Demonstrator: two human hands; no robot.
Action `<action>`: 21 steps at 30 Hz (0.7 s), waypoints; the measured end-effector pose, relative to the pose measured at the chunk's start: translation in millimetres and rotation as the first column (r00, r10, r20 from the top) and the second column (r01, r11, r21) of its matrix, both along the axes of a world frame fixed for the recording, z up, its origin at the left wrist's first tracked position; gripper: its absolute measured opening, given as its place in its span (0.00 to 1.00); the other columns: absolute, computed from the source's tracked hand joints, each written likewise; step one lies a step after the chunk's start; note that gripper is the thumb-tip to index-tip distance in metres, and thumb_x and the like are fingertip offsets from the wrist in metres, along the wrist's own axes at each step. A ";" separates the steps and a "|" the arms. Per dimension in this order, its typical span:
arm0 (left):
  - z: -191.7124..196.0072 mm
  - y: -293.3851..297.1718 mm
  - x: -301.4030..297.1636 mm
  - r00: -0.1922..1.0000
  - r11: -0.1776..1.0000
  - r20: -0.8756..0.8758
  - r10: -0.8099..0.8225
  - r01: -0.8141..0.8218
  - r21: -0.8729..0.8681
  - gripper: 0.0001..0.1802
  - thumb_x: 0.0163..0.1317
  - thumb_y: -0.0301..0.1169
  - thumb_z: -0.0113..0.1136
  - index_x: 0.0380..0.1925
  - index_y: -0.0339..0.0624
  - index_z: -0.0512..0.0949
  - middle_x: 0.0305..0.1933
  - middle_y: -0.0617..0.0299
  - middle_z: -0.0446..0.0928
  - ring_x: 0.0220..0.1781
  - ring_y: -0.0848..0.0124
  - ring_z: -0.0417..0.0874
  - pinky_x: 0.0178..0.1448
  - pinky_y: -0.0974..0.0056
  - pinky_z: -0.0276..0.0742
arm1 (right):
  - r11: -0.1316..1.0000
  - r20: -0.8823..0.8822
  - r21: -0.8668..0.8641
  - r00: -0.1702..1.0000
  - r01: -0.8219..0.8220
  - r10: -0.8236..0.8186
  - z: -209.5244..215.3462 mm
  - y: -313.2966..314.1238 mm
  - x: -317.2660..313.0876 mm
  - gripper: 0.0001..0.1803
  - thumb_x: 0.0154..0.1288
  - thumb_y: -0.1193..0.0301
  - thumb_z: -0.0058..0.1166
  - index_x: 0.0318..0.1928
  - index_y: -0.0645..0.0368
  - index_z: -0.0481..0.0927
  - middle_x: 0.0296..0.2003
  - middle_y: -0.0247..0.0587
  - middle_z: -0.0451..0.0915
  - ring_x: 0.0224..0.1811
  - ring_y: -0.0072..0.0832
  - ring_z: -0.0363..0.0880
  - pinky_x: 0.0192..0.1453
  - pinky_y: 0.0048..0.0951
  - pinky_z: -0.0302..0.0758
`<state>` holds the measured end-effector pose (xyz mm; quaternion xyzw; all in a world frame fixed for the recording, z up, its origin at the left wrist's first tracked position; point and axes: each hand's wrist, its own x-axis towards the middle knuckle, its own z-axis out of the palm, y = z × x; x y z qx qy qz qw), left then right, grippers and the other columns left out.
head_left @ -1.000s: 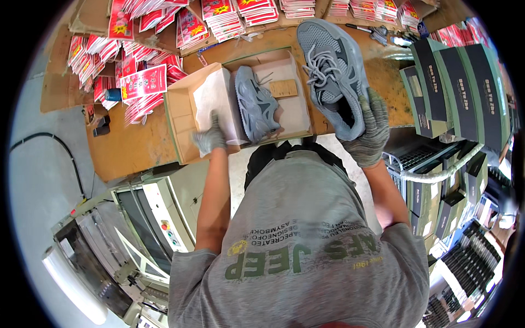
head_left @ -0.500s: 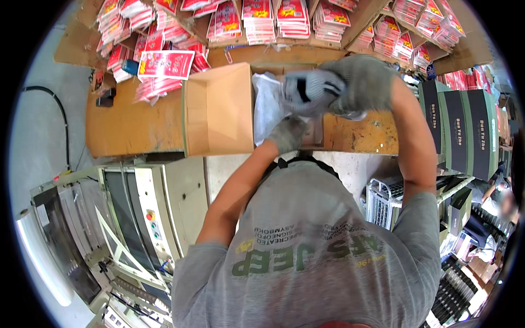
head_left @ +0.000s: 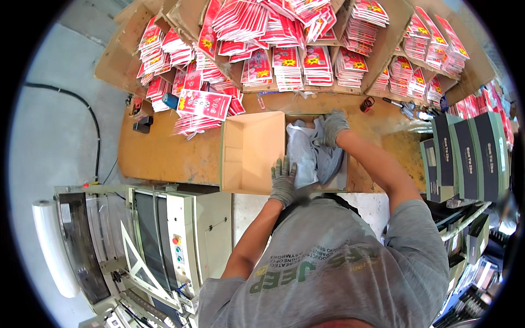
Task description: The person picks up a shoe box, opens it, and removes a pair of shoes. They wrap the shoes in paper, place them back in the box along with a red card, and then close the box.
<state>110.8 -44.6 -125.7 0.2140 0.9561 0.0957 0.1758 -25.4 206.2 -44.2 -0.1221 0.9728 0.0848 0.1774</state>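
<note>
Both gloved hands are down in an open cardboard shoebox (head_left: 284, 150) that sits on the wooden bench (head_left: 164, 158), roughly at the centre of the view. The right hand (head_left: 332, 127) reaches in at the box's 1 o'clock corner with its fingers curled onto a grey shoe (head_left: 328, 158) and the white wrapping paper (head_left: 302, 153) around it, pressing or tucking rather than lifting, as far as I can tell. The left hand (head_left: 284, 180) lies flat, fingers spread, on the box's near rim at 6 o'clock, touching the paper's edge; it clamps nothing. The two hands are apart, one at each end of the box. The hinged lid (head_left: 252, 150) stands folded out to 9 o'clock, its tan inside bare. Judging from this, the packing looks well along: the shoe is already seated inside with the paper about it (whether a second shoe lies beneath I cannot tell), while the paper is not yet folded smooth over the top and the lid is still open. Around the box, stacks of red printed packets (head_left: 273, 49) crowd the bench from 10 to 2 o'clock, dark finished boxes (head_left: 465, 153) stand in a row at 3 o'clock, and a pale machine (head_left: 180, 240) sits at 7 o'clock.
</note>
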 end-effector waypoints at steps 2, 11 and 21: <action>0.5 5.7 -2.4 0.999 1.000 0.033 -0.024 0.025 -0.016 0.75 0.40 0.77 0.68 0.78 0.35 0.56 0.86 0.44 0.39 0.86 0.40 0.33 0.84 0.36 0.33 | 0.994 0.022 0.064 0.996 -0.087 0.085 -0.3 14.2 1.2 0.49 0.52 0.42 0.68 0.71 0.54 0.71 0.60 0.49 0.80 0.64 0.46 0.79 0.68 0.45 0.72; -13.7 7.3 -1.4 0.996 0.987 0.059 -0.073 0.081 -0.140 0.65 0.51 0.65 0.63 0.80 0.38 0.50 0.86 0.45 0.36 0.86 0.39 0.28 0.82 0.31 0.27 | 0.870 0.218 -0.072 0.844 -0.488 0.491 -33.2 86.5 -20.4 0.49 0.55 0.54 0.71 0.76 0.39 0.64 0.65 0.42 0.76 0.66 0.43 0.76 0.69 0.46 0.70; 19.7 21.2 -5.0 0.992 0.993 0.127 -0.022 0.036 -0.110 0.66 0.56 0.71 0.58 0.78 0.29 0.51 0.86 0.41 0.39 0.86 0.38 0.26 0.82 0.33 0.24 | 0.964 -0.423 -0.251 0.906 -0.088 -0.028 -53.9 63.3 60.6 0.33 0.66 0.60 0.56 0.70 0.57 0.72 0.73 0.59 0.64 0.72 0.54 0.67 0.78 0.49 0.60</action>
